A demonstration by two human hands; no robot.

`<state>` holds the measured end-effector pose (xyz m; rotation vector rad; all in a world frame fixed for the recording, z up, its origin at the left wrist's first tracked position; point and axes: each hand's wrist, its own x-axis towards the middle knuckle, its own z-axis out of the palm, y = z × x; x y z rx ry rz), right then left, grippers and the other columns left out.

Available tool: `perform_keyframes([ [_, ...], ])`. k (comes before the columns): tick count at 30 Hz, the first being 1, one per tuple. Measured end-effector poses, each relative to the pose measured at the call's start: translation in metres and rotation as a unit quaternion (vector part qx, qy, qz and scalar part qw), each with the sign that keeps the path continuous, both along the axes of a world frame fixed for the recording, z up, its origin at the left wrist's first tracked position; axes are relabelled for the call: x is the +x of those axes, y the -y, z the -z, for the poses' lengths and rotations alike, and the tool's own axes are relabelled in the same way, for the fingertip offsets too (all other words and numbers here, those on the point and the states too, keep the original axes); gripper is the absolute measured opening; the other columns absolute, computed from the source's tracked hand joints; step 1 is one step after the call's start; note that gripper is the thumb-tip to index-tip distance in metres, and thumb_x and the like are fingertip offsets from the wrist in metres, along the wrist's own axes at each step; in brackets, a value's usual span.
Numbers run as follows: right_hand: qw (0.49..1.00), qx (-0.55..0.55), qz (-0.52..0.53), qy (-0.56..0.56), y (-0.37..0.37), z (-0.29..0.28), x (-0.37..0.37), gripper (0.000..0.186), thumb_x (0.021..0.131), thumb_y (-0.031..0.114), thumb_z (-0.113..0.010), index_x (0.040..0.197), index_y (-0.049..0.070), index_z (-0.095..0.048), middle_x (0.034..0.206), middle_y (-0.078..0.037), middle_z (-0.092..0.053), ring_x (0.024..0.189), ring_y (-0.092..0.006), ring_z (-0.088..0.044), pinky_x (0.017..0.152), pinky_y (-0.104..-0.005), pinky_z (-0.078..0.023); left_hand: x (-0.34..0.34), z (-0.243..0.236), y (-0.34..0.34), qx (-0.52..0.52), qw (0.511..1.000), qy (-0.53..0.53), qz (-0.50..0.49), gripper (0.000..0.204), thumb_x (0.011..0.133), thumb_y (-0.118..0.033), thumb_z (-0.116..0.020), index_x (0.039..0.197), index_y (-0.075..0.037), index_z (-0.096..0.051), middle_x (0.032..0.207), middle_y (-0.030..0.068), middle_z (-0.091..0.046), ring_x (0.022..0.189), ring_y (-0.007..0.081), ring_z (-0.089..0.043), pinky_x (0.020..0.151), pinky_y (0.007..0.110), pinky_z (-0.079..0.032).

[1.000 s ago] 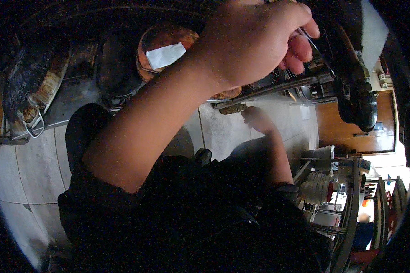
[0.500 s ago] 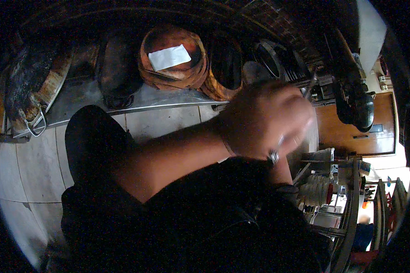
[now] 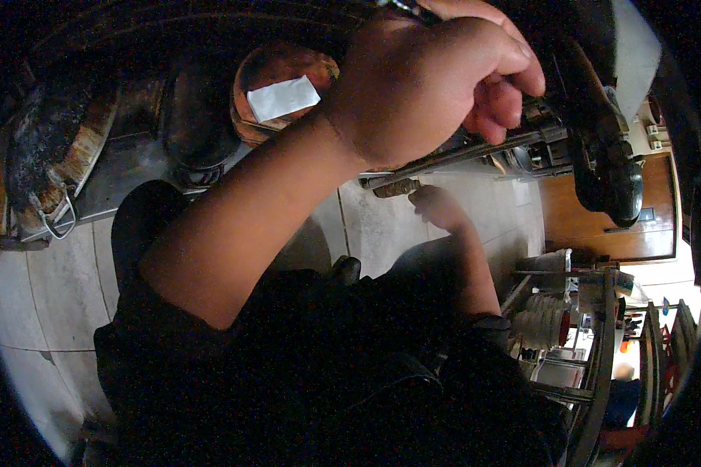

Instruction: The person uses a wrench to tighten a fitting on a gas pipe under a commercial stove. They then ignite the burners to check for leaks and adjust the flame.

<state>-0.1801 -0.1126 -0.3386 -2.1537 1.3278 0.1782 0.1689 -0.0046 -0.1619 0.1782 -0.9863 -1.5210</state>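
My left hand (image 3: 428,86) is raised high near the top of the view, its fingers curled tight around a thin metal tool (image 3: 401,6) whose tip pokes out above the knuckles. Just below the fist a long metal bar (image 3: 475,152) runs across to a dark machine (image 3: 607,171) on the right. My right hand (image 3: 438,206) hangs lower, in shadow, right under the brown end of that bar (image 3: 397,187). I cannot see whether its fingers grip anything. My dark clothes fill the lower middle.
A round copper-coloured coil with a white paper label (image 3: 284,97) lies behind my left forearm. Blackened pans (image 3: 51,148) sit at the left on a pale tiled floor (image 3: 31,296). A wooden door (image 3: 607,229) and a metal rack with stacked white cups (image 3: 545,323) are at the right.
Half a second ago my left hand was lowered in front of my chest; it has swung back up to the top, where it was one second ago. My right hand stays put.
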Motion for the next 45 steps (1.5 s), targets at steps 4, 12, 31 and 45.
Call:
perform_keyframes([
  [4, 0.996, -0.029, -0.082, 0.004, 0.007, 0.007, -0.012, 0.019, 0.083, 0.016, -0.053, 0.093, 0.000, -0.060, 0.076, -0.008, -0.060, 0.063, -0.0156, -0.059, 0.054, -0.0306, -0.048, 0.000, -0.008, 0.006, 0.030, 0.999, -0.011, 0.011, 0.031, 0.086, -0.027, -0.046, 0.088, 0.000, -0.060, 0.071, 0.0070, -0.058, 0.063, 0.0125, -0.057, 0.060, 0.027, -0.050],
  [12, 0.992, 0.059, 0.114, -0.001, -0.001, -0.002, 0.010, 0.018, 0.080, 0.012, -0.054, 0.092, 0.000, -0.060, 0.077, -0.007, -0.061, 0.063, -0.0148, -0.059, 0.051, -0.0276, -0.047, -0.001, -0.006, 0.007, -0.116, 0.986, 0.039, -0.115, 0.026, 0.092, -0.014, -0.040, 0.086, 0.001, -0.060, 0.070, 0.0080, -0.059, 0.059, 0.0128, -0.059, 0.054, 0.026, -0.053],
  [31, 0.997, 0.028, 0.066, -0.042, -0.002, -0.010, 0.027, 0.019, 0.077, 0.016, -0.056, 0.090, 0.003, -0.062, 0.082, -0.008, -0.062, 0.070, -0.0168, -0.059, 0.056, -0.0323, -0.048, -0.073, 0.039, -0.002, -0.337, 0.814, 0.148, -0.448, 0.004, 0.077, -0.007, -0.058, 0.079, -0.003, -0.056, 0.063, 0.0086, -0.051, 0.058, 0.0255, -0.055, 0.053, 0.033, -0.046],
  [45, 0.996, 0.025, 0.081, 0.010, -0.008, -0.005, 0.011, 0.032, 0.088, 0.034, -0.053, 0.088, 0.001, -0.057, 0.067, -0.008, -0.061, 0.059, -0.0174, -0.060, 0.051, -0.0327, -0.048, 0.012, -0.012, 0.006, 0.022, 0.990, -0.038, 0.137, 0.027, 0.088, -0.023, -0.041, 0.084, -0.002, -0.057, 0.066, 0.0065, -0.055, 0.059, 0.0125, -0.054, 0.057, 0.026, -0.048],
])
